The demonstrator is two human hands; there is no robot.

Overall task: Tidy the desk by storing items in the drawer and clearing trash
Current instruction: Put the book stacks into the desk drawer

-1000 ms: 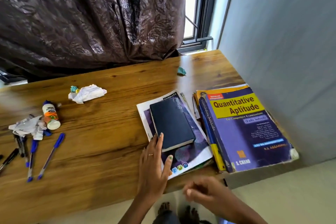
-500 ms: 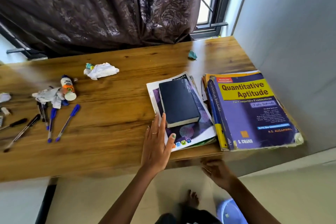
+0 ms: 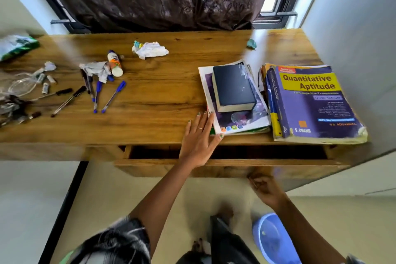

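— Wooden tabletop on my feed, with the drawer beneath its front edge pulled out a little, a dark gap showing inside. Where are the hands?

— I see the left hand flat at the front edge, fingers straight, resting against the left side of the magazine; its thumb tip touches the magazine's near corner. It grips nothing.

— And the right hand?

— Below the drawer's front panel, toward its right half, fingers curled up against the underside of the panel. It's blurred, so I can't tell whether it actually clutches the edge.

— What lies on that magazine?

— I make out a black book stacked on it, and just beside it, at the right front corner, the thick Quantitative Aptitude book.

— Trash and small items?

— A crumpled white paper near the back edge at the middle, a glue bottle lying left of it against another paper wad, blue pens and black pens scattered toward the left side, and a small teal scrap near the back right corner.

— On the floor?

— A blue tub, near my right forearm.
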